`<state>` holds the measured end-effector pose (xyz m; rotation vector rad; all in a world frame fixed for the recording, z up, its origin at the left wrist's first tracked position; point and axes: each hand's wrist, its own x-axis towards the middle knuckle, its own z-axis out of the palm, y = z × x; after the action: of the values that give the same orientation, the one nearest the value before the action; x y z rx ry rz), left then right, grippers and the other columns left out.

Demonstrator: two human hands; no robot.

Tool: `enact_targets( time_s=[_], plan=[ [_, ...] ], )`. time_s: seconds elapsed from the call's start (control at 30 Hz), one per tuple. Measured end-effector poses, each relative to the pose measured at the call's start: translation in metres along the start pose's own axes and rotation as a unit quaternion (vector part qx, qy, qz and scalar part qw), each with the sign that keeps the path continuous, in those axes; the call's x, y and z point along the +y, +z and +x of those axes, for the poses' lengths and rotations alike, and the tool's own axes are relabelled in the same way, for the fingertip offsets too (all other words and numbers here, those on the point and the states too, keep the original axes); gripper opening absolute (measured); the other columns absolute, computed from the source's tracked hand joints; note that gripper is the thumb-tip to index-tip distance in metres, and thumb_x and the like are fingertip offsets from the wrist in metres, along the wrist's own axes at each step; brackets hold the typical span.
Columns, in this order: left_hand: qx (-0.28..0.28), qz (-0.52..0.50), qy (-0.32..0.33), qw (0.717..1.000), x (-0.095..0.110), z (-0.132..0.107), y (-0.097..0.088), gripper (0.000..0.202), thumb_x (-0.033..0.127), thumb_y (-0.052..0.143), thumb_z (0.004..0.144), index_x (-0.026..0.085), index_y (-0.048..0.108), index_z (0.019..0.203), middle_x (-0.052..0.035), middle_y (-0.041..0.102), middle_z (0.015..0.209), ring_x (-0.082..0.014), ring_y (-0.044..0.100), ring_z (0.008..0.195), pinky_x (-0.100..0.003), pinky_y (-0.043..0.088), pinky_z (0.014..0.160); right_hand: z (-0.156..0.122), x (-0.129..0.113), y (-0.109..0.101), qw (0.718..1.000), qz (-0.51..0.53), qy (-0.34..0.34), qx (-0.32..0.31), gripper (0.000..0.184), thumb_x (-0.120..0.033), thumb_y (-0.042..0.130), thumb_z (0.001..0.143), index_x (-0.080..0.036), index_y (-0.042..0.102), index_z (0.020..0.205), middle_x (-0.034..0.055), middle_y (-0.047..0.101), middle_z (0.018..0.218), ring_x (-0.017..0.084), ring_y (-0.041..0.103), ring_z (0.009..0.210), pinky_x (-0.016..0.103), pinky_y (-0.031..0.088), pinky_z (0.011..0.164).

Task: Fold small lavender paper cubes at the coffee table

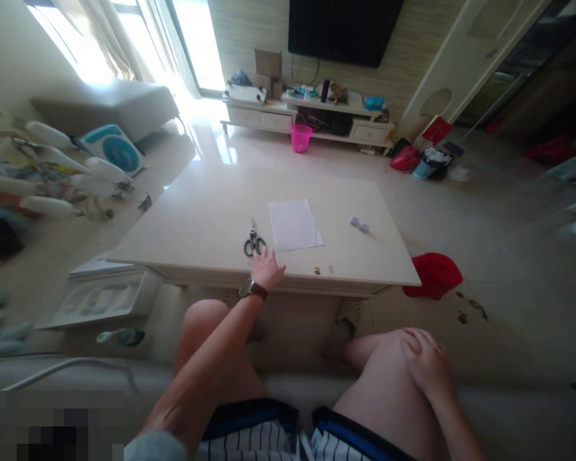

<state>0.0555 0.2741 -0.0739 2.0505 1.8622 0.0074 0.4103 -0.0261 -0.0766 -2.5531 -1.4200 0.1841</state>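
My left hand (267, 267), with a watch (252, 289) on its wrist, reaches over the near edge of the white table (206, 211). Its fingers are spread, close to the handles of a pair of black-handled scissors (254, 244); whether they touch cannot be made out. The scissors lie with the blades pointing away from me. Just right of them a white sheet of paper (296, 225) lies flat. My right hand (427, 358) rests on my right knee, fingers laid over it, holding nothing.
A small pale purple object (360, 225) lies on the table's right side. Two tiny items, one a yellowish sticker-like piece (317, 270), sit by the near edge. A red stool or bin (434, 275) stands right of the table. Beyond it stands a pink basket (301, 138).
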Motion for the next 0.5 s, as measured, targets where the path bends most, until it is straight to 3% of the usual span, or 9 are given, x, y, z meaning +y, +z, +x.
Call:
enact_targets(
  time_s=[0.07, 0.17, 0.3, 0.4, 0.5],
  plan=[
    [0.002, -0.008, 0.007, 1.000, -0.004, 0.032, 0.005, 0.073, 0.046, 0.046, 0.093, 0.022, 0.029, 0.160, -0.0090, 0.014, 0.171, -0.0475, 0.008, 0.154, -0.069, 0.022, 0.118, -0.003, 0.008, 0.000, 1.000, 0.016, 0.006, 0.004, 0.048, -0.047, 0.041, 0.088, -0.019, 0.069, 0.114, 0.0105, 0.066, 0.129, 0.032, 0.060, 0.114, 0.049, 0.043, 0.105],
    [-0.030, -0.004, 0.002, 1.000, -0.020, 0.063, 0.009, 0.071, 0.047, 0.041, 0.094, 0.024, 0.030, 0.160, -0.0083, 0.013, 0.171, -0.0497, 0.006, 0.153, -0.074, 0.023, 0.115, -0.005, 0.017, 0.000, 0.999, 0.030, 0.016, 0.011, 0.049, -0.049, 0.041, 0.088, -0.019, 0.070, 0.114, 0.0107, 0.066, 0.129, 0.033, 0.060, 0.115, 0.050, 0.044, 0.105],
    [-0.077, 0.004, -0.023, 0.997, -0.047, 0.081, 0.014, 0.071, 0.050, 0.039, 0.093, 0.027, 0.031, 0.160, -0.0061, 0.015, 0.171, -0.0521, 0.010, 0.151, -0.074, 0.022, 0.115, -0.004, 0.020, 0.001, 0.999, 0.018, 0.025, 0.016, 0.049, -0.050, 0.042, 0.087, -0.020, 0.070, 0.112, 0.0104, 0.067, 0.127, 0.034, 0.061, 0.113, 0.051, 0.045, 0.103],
    [-0.068, 0.008, -0.028, 0.997, -0.066, 0.090, 0.014, 0.076, 0.050, 0.042, 0.092, 0.025, 0.023, 0.162, -0.0075, 0.016, 0.170, -0.0515, 0.011, 0.151, -0.072, 0.021, 0.117, -0.002, 0.016, 0.001, 1.000, 0.007, 0.023, 0.013, 0.047, -0.049, 0.043, 0.086, -0.020, 0.071, 0.110, 0.0103, 0.068, 0.125, 0.034, 0.062, 0.110, 0.050, 0.045, 0.101],
    [-0.052, 0.018, -0.030, 0.998, -0.075, 0.097, 0.013, 0.075, 0.047, 0.042, 0.092, 0.023, 0.026, 0.161, -0.0103, 0.017, 0.170, -0.0497, 0.011, 0.152, -0.072, 0.020, 0.117, -0.001, 0.011, 0.002, 1.000, 0.004, 0.017, 0.017, 0.045, -0.048, 0.043, 0.086, -0.021, 0.072, 0.110, 0.0100, 0.069, 0.125, 0.033, 0.062, 0.110, 0.049, 0.046, 0.100]
  ],
)
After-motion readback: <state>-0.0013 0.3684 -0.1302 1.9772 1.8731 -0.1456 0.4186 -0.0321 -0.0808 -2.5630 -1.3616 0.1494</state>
